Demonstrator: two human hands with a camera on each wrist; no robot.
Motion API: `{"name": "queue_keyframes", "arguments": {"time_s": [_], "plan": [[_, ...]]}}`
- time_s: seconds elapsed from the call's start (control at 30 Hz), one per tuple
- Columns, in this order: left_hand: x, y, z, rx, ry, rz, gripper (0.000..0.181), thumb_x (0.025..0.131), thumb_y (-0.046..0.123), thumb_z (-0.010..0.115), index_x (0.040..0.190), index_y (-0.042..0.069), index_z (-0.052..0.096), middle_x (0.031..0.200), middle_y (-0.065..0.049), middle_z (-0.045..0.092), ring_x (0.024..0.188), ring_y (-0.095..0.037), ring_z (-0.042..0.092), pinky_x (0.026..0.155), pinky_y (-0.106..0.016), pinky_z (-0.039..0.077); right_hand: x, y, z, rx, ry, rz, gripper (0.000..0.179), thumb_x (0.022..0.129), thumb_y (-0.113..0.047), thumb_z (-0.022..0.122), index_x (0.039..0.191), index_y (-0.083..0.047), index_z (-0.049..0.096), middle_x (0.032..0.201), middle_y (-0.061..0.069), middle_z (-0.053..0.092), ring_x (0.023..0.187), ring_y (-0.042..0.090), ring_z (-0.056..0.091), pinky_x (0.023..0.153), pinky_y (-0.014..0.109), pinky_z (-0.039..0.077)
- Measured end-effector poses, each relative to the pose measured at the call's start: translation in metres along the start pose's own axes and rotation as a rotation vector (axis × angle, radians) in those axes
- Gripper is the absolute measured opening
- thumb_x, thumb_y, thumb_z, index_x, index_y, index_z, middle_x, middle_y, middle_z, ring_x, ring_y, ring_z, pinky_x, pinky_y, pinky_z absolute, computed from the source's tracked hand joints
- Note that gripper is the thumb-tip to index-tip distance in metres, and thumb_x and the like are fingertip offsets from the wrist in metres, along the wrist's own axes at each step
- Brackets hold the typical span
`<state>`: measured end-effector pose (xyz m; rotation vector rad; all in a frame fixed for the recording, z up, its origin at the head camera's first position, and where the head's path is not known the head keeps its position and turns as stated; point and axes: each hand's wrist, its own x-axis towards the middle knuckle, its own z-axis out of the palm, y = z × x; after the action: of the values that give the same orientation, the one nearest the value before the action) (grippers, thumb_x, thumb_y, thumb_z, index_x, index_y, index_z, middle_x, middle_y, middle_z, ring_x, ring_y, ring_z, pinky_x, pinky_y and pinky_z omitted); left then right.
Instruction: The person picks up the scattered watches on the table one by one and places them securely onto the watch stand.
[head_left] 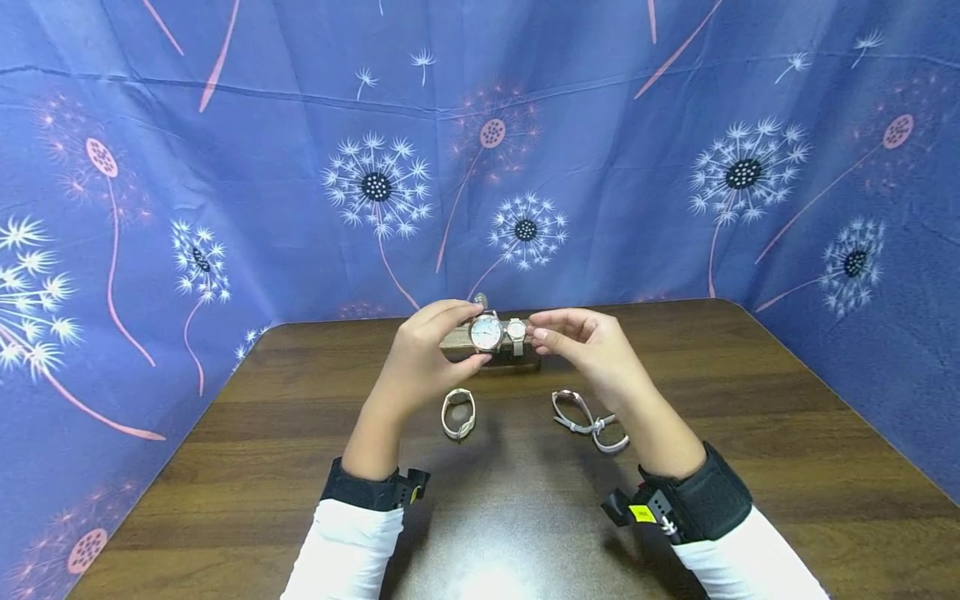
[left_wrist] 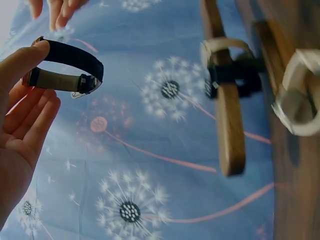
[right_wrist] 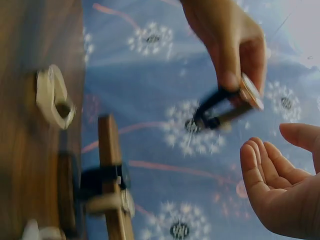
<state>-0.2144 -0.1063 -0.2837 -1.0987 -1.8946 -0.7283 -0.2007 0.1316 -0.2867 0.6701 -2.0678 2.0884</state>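
My left hand (head_left: 426,352) pinches a dark-strapped watch (head_left: 486,332) by its case, thumb on one side and fingers on the other; its pale dial is turned towards my face and its strap loops away behind, with the buckle end at the far side. My right hand (head_left: 592,346) is just beside it, fingers loosely curved, thumb apart, holding nothing. From the wrists I see the watch is up in the air, well apart from the bar of a wooden stand (left_wrist: 231,135). Around that bar sit a cream-strapped watch (left_wrist: 222,46) and a second dark watch (left_wrist: 226,74), side by side. Nearer me on the bench (head_left: 262,467) lies a white-strapped watch (left_wrist: 299,107), left of two pale-banded watches (head_left: 573,428) that lie close together. I wear black cuffs (head_left: 705,493) over white sleeves (head_left: 345,542), and a blue dandelion-print cloth (head_left: 300,250) hangs behind.
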Motion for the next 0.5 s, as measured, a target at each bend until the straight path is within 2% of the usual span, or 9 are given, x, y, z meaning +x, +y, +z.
{"name": "queue_keyframes", "arguments": {"time_s": [0.1,0.17,0.3,0.5], "plan": [[-0.007,-0.011,-0.005,0.028,-0.019,-0.028,0.054,0.064,0.005,0.09,0.112,-0.003,0.067,0.11,-0.014,0.068,0.106,-0.027,0.063,0.096,-0.033,0.049,0.006,0.0,-0.015,-0.008,0.019,0.0,0.03,0.091,0.003,0.06,0.117,0.018,0.056,0.097,0.002,0.073,0.081,0.013,0.069,0.079,0.029,0.057],[-0.011,-0.02,-0.007,0.042,-0.029,-0.046,0.054,0.063,0.006,0.09,0.111,-0.004,0.067,0.109,-0.015,0.068,0.104,-0.027,0.064,0.093,-0.034,0.051,0.01,0.001,-0.025,-0.011,0.032,0.007,0.026,0.092,0.003,0.06,0.115,0.013,0.06,0.095,0.0,0.073,0.08,0.013,0.069,0.078,0.028,0.057],[-0.015,-0.035,-0.013,0.026,-0.039,-0.096,0.053,0.062,0.006,0.089,0.11,-0.003,0.068,0.107,-0.014,0.069,0.098,-0.027,0.064,0.088,-0.036,0.053,0.019,0.004,-0.044,-0.054,0.074,0.022,0.021,0.092,0.001,0.062,0.112,0.008,0.061,0.09,-0.004,0.073,0.082,0.012,0.069,0.078,0.028,0.057],[-0.015,-0.057,-0.024,-0.017,-0.058,-0.187,0.053,0.062,-0.001,0.088,0.111,-0.004,0.068,0.106,-0.014,0.069,0.094,-0.024,0.066,0.083,-0.03,0.056,0.038,0.008,-0.072,-0.193,0.108,0.125,0.036,0.093,-0.005,0.063,0.121,0.016,0.054,0.087,-0.009,0.07,0.08,0.007,0.069,0.081,0.023,0.055]]}}
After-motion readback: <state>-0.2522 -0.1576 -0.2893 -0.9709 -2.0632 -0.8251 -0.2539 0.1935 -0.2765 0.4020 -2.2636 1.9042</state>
